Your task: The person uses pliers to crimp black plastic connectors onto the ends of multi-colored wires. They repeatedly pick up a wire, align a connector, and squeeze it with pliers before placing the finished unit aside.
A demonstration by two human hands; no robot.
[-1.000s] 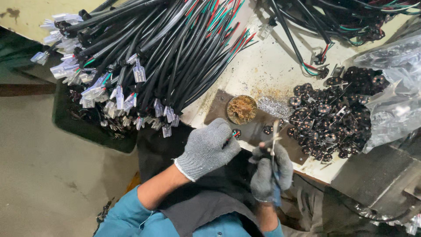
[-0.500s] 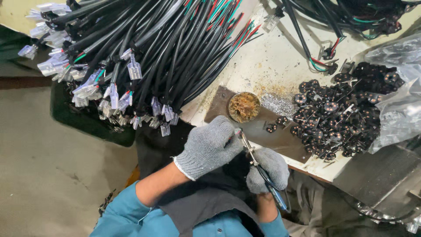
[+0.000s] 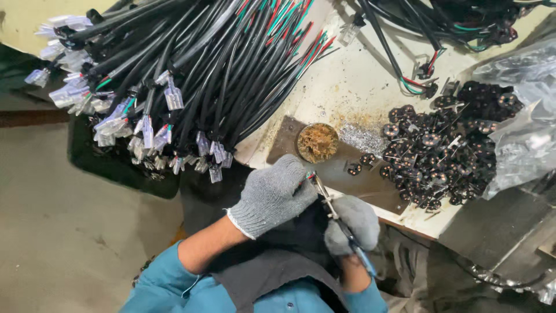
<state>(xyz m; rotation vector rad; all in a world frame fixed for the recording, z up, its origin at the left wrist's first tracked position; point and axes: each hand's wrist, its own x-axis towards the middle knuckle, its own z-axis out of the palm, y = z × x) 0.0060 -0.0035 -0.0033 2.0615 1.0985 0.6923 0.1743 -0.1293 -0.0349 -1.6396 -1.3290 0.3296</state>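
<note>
Head view: both gloved hands meet just below the round tin of brownish wool (image 3: 317,142). Left hand (image 3: 272,196) is curled, pinching a cable end (image 3: 311,175) with coloured wires. Right hand (image 3: 351,223) is closed round a soldering iron (image 3: 335,213), its tip touching that end. Right of the tin, black round parts (image 3: 446,148) lie heaped on the desk (image 3: 370,87).

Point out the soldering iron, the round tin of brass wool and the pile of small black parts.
soldering iron (image 3: 331,210), head view, on its metal shaft.
round tin of brass wool (image 3: 317,142), head view, on the wool inside.
pile of small black parts (image 3: 449,153), head view, mid-pile.
</note>
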